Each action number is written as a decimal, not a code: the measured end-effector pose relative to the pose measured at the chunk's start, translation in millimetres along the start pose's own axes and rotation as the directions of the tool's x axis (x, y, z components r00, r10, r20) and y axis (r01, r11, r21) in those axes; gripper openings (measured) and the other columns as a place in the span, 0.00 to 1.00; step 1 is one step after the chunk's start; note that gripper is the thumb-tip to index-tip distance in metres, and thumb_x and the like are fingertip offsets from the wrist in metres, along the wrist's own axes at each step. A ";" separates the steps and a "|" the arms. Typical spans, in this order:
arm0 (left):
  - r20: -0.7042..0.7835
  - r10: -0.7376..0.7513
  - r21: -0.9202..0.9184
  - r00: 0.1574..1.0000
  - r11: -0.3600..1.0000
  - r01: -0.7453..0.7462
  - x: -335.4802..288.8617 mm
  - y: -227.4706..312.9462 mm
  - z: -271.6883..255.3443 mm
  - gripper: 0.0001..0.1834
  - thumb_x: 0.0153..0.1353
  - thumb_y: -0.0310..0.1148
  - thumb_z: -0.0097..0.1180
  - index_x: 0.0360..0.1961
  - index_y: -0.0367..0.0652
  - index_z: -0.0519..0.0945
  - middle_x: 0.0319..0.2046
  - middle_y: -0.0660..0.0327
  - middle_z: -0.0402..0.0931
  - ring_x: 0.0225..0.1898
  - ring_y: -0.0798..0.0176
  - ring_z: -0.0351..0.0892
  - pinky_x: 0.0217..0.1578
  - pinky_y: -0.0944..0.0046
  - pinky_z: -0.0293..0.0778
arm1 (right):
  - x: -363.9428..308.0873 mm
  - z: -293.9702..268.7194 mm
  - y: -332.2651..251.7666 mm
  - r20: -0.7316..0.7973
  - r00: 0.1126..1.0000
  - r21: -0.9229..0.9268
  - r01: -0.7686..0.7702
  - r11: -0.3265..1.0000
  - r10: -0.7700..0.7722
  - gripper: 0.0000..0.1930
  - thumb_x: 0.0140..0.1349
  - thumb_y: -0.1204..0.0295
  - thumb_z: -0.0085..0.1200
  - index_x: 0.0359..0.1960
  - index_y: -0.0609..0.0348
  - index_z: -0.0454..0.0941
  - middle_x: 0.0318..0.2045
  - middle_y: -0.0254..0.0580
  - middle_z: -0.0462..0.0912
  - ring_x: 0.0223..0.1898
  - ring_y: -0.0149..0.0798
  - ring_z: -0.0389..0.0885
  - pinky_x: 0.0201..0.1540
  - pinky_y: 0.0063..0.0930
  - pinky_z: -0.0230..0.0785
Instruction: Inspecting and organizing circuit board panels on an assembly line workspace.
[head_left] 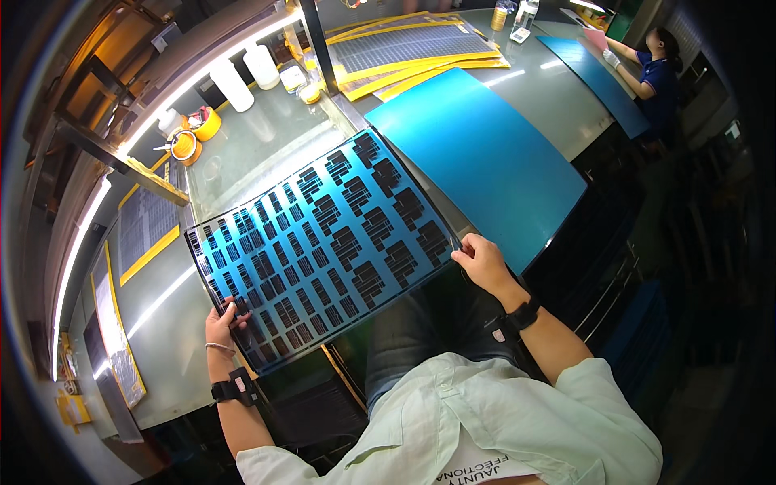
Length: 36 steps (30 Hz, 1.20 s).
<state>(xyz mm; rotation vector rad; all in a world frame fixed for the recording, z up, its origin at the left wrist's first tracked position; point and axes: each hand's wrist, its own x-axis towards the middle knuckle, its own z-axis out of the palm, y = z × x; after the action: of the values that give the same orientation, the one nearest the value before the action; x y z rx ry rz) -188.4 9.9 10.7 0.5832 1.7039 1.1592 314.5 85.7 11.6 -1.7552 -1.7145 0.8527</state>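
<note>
A large rectangular sheet (327, 249), shiny blue with rows of black block patterns and a dark border, is tilted in front of me. My left hand (219, 325) is closed on its lower left edge, the thumb lying on top. At the sheet's right edge, my right hand (483, 265) pinches the corner between thumb and fingers. The far part of the sheet reaches over a glass-topped work surface (267, 153). Just right of it lies a plain blue panel (477, 158), close to my right hand. Whatever lies under the sheet is hidden.
Yellow-edged patterned films (412, 48) are stacked at the back; others (149, 226) lie at left. White bottles (233, 86), tape rolls (186, 147) and a lamp bar (210, 81) stand beyond the sheet. A co-worker (659, 81) handles another blue panel (594, 81) at far right.
</note>
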 end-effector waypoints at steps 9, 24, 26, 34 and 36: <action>0.013 -0.025 -0.037 1.000 0.999 0.026 -4.7 4.3 6.4 0.12 0.59 0.27 0.49 0.44 0.38 0.70 0.33 0.56 0.75 0.30 0.58 0.80 0.21 0.73 0.73 | -3.2 3.1 4.5 -0.034 0.999 -0.030 0.034 0.999 -0.035 0.11 0.49 0.69 0.56 0.23 0.62 0.67 0.20 0.43 0.71 0.24 0.45 0.72 0.27 0.35 0.63; -0.096 -0.128 0.031 0.987 0.991 0.132 55.2 37.8 -14.0 0.20 0.55 0.48 0.55 0.37 0.43 0.72 0.30 0.59 0.77 0.15 0.74 0.69 0.16 0.75 0.68 | -6.2 -4.0 -10.7 -0.064 0.989 -0.252 0.112 0.961 -0.133 0.12 0.46 0.71 0.56 0.21 0.60 0.63 0.18 0.47 0.68 0.24 0.54 0.68 0.26 0.40 0.59; -0.280 -0.032 0.263 0.959 0.959 0.109 76.6 39.7 -21.9 0.24 0.50 0.50 0.59 0.36 0.40 0.72 0.31 0.56 0.77 0.21 0.67 0.74 0.23 0.69 0.72 | -6.0 3.0 -12.0 -0.050 0.988 -0.236 0.129 0.963 -0.145 0.12 0.46 0.72 0.56 0.21 0.61 0.64 0.18 0.47 0.68 0.23 0.53 0.68 0.26 0.39 0.59; -0.397 0.407 0.764 0.823 0.643 0.051 108.6 47.9 25.5 0.27 0.49 0.37 0.60 0.51 0.51 0.66 0.39 0.47 0.75 0.42 0.46 0.74 0.43 0.54 0.70 | -1.0 2.0 -3.3 -0.072 0.987 -0.222 0.128 0.967 -0.147 0.10 0.45 0.75 0.56 0.20 0.63 0.64 0.16 0.44 0.68 0.20 0.43 0.68 0.26 0.33 0.61; -0.346 0.473 0.821 0.810 0.571 0.018 117.4 38.9 18.3 0.24 0.50 0.38 0.59 0.50 0.52 0.69 0.38 0.48 0.75 0.42 0.46 0.75 0.42 0.55 0.70 | -0.9 2.4 -5.5 -0.064 0.990 -0.217 0.112 0.970 -0.129 0.10 0.44 0.76 0.56 0.20 0.63 0.65 0.15 0.43 0.68 0.20 0.42 0.68 0.26 0.33 0.61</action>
<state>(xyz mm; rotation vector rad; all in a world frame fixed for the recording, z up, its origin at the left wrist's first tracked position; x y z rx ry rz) -226.8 127.4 -8.1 1.1530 2.7530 0.6787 309.1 85.0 14.2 -1.7730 -1.8968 0.5574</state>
